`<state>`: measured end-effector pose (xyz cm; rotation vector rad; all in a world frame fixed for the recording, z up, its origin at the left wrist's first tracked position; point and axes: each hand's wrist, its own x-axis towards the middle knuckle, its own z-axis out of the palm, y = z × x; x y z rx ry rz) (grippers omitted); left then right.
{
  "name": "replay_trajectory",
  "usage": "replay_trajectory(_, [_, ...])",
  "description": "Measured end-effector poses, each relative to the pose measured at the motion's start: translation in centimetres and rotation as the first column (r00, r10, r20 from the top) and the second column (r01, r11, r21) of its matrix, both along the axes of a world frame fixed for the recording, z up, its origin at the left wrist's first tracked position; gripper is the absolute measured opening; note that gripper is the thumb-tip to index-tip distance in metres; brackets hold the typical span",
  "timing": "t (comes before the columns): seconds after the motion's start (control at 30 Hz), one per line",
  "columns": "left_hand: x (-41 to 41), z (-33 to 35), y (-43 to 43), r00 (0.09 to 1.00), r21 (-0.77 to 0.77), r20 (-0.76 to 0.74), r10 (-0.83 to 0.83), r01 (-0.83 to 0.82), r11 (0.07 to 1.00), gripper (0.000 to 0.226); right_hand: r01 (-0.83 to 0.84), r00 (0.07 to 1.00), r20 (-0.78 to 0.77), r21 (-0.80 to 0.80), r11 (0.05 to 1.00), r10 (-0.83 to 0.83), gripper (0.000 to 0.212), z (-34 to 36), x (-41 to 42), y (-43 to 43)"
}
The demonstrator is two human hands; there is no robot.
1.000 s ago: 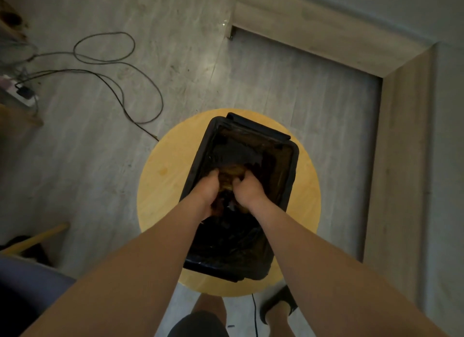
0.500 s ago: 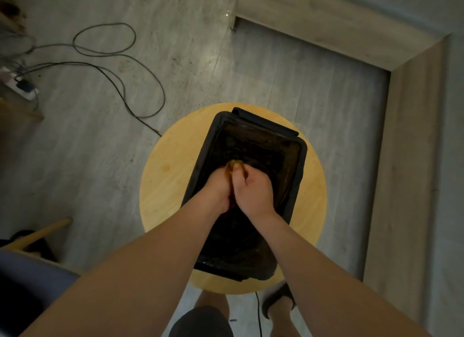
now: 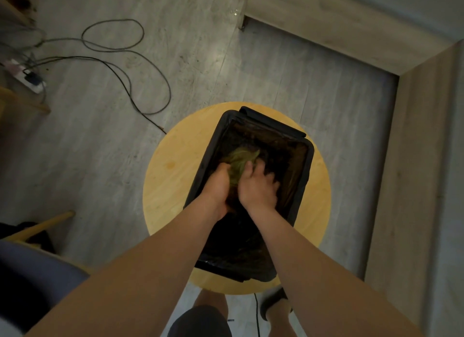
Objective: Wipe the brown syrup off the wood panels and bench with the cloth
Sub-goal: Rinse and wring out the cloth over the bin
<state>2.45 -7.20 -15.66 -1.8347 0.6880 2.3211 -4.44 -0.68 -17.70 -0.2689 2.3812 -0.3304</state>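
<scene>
Clutching 1 cloth (image 3: 242,158): left grip (image 3: 217,186), right grip (image 3: 257,188)

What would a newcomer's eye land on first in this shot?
The left hand and right hand meet at centre frame, gripping a bunched yellowish-green cloth inside a black tub. The tub sits on a round, pale wooden stool that stands out against the grey floor, where a dark cable loops at upper left.

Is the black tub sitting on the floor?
No, the black tub sits on top of the round wooden stool, which stands above the grey floor.
</scene>
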Motion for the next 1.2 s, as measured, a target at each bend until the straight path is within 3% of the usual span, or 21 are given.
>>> replay_trajectory(0.07, [-0.2, 0.0, 0.1, 0.999, 0.084, -0.023, 0.034, -0.032, 0.996, 0.05, 0.015, 0.989, 0.149, -0.061, 0.998, -0.006, 0.05, -0.3, 0.4, -0.4])
replay_trajectory(0.13, [-0.4, 0.1, 0.0, 0.993, 0.149, -0.049, 0.108, -0.099, 0.984, 0.051, 0.029, 0.972, 0.234, -0.242, 0.97, 0.029, 0.041, -0.2, 0.7, -0.1])
replay_trajectory(0.23, [-0.6, -0.6, -0.1, 0.99, 0.133, -0.102, 0.101, -0.087, 0.987, 0.057, -0.043, 0.987, 0.119, -0.435, 0.899, 0.104, 0.021, 1.6, 1.4, 1.2])
replay_trajectory(0.3, [-0.7, -0.4, -0.2, 0.993, 0.109, -0.104, 0.046, -0.035, 0.993, 0.062, -0.086, 0.992, 0.03, -0.552, 0.83, 0.123, 0.022, 3.4, 2.1, 2.0])
replay_trajectory(0.4, [-0.7, 0.2, -0.6, 0.997, 0.084, -0.078, 0.018, -0.012, 0.996, 0.052, -0.174, 0.982, -0.057, -0.654, 0.736, 0.181, 0.031, 4.4, 2.5, 2.5])
replay_trajectory(0.6, [-0.8, 1.7, -0.2, 0.991, 0.026, -0.136, 0.001, 0.002, 1.0, 0.024, -0.291, 0.957, -0.18, -0.567, 0.771, 0.229, 0.042, 1.4, 0.8, 1.7])
replay_trajectory(0.73, [-0.6, 1.9, 0.3, 0.992, -0.062, -0.122, -0.024, 0.017, 0.998, 0.03, -0.37, 0.917, -0.254, -0.255, 0.893, 0.307, 0.056, -0.7, -3.3, 1.0])
replay_trajectory(0.8, [-0.3, 2.1, 0.5, 0.995, -0.059, -0.1, -0.01, 0.005, 0.998, 0.033, -0.282, 0.935, -0.268, -0.156, 0.947, 0.234, 0.051, -1.3, -3.7, 0.7])
replay_trajectory(0.83, [-0.1, 2.0, 0.6, 0.997, -0.039, -0.074, 0.012, -0.015, 0.999, 0.036, -0.209, 0.955, -0.241, -0.144, 0.967, 0.17, 0.047, -1.2, -3.4, 0.6])
replay_trajectory(0.93, [0.0, 1.1, 0.6, 0.997, 0.051, 0.03, 0.07, -0.071, 0.996, 0.052, -0.015, 0.999, 0.035, -0.082, 0.997, 0.018, 0.06, -1.0, -1.4, 0.0])
replay_trajectory(1.0, [-0.1, 0.7, 0.6, 0.996, 0.124, 0.034, 0.08, -0.084, 0.989, 0.063, -0.011, 0.988, 0.149, -0.101, 0.995, 0.026, 0.058, -1.2, -0.2, 0.1])
replay_trajectory(1.07, [-0.1, 0.6, 0.4, 0.993, 0.173, 0.012, 0.119, -0.119, 0.978, 0.064, 0.024, 0.98, 0.196, -0.23, 0.973, 0.022, 0.044, -0.5, 0.8, 0.4])
replay_trajectory(1.2, [-0.3, 0.4, -0.2, 0.991, 0.144, -0.099, 0.094, -0.079, 0.986, 0.049, -0.014, 0.988, 0.127, -0.459, 0.888, 0.082, 0.028, 1.9, 2.1, 1.7])
